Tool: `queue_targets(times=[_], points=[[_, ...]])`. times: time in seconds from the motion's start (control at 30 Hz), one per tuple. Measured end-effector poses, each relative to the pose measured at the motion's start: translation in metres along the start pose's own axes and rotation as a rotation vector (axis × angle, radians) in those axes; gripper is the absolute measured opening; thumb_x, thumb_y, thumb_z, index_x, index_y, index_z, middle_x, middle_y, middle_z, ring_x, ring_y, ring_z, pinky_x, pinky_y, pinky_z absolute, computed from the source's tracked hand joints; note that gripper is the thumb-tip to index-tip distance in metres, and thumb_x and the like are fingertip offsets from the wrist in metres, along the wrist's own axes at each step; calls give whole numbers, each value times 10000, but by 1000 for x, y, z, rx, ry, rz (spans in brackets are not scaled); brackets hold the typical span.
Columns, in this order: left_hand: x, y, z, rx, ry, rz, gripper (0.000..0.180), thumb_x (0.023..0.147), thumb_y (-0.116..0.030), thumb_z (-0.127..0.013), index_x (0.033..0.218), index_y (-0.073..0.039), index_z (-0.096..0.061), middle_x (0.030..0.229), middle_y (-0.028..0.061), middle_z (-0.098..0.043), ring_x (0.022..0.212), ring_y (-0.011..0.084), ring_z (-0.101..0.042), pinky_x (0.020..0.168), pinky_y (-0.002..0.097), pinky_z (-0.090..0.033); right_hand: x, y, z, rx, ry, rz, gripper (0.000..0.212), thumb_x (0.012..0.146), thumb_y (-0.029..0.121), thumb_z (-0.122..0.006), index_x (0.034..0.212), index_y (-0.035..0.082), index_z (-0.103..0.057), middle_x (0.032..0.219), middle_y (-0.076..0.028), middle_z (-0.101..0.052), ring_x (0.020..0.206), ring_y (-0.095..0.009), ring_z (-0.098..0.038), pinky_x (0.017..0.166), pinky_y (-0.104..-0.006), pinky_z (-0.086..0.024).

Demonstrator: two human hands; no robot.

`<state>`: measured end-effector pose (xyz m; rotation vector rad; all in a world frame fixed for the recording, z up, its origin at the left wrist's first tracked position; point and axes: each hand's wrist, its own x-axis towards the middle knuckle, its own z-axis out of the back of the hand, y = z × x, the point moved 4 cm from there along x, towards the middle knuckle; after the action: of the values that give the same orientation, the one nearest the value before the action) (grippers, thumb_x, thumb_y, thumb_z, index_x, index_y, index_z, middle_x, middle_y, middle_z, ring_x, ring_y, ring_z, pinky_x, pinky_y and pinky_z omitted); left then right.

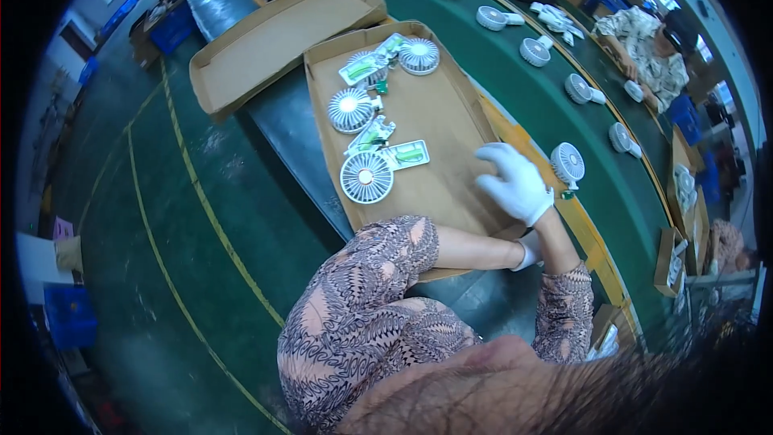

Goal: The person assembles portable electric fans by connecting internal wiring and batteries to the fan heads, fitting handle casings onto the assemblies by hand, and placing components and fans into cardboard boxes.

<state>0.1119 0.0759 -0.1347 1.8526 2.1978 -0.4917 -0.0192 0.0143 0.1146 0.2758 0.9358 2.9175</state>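
My right hand [515, 181], in a white glove, hovers over the right side of a shallow cardboard tray [451, 145]. Its fingers and thumb are apart, and nothing shows between them. My left forearm crosses the tray's near end, and the gloved left hand [529, 250] is mostly hidden behind my right forearm. Just right of my right hand a white handheld fan [568, 163] with a small green circuit board stands at the conveyor's edge. Along the tray's left side lie white fans [366, 177] with opened handles [407, 155] showing green parts inside.
A second cardboard tray [282, 40] lies beyond, at the far left. On the green conveyor belt [515, 64] several white fans [535, 51] sit in a row. Across the belt a co-worker [644, 52] in a patterned top handles a white piece. Small boxes [670, 262] stand at the right.
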Motion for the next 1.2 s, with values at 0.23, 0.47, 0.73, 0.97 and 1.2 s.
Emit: queue_targets(times=[0.23,0.47,0.73,0.97,1.2], points=[[-24,19,-59,1195,734,121,132,647,-191,-706,695,-89,-639,655,16,-588,634,158,-573,539,323,-429,50,53,-56,-202,99,310,512,671,112,-641,1164,122,-503,1144,-138,-515,1071,-330,-494,858,-421,-440],[-80,-30,-95,1193,243,291,192,814,-233,-569,855,-47,-590,761,29,-577,632,129,-530,552,283,-439,65,96,-124,-284,188,420,528,618,125,-656,1126,194,-530,1166,-109,-489,1057,-331,-458,857,-430,-438],[-71,-30,-93,1101,293,244,161,769,-194,-608,811,-48,-663,779,66,-648,703,198,-618,604,336,-492,38,40,-58,1234,-154,-227,368,786,59,-602,1142,-3,-529,997,-52,-608,879,-136,-596,745,-262,-499],[-55,-8,-66,80,621,583,310,879,-252,-559,1114,-54,-522,1119,147,-551,995,225,-534,840,362,-456,-77,6,53,1804,-707,-32,723,795,550,-560,1280,37,-404,1235,-149,-502,1105,-322,-517,821,-431,-518],[-114,-21,-122,-49,703,1043,779,799,-668,-440,1253,-35,-420,1196,131,-525,1061,269,-526,939,449,-400,-180,-28,69,1632,-1217,-44,632,851,506,-517,1218,-2,-431,1081,-148,-566,883,-266,-590,528,-268,-519]])
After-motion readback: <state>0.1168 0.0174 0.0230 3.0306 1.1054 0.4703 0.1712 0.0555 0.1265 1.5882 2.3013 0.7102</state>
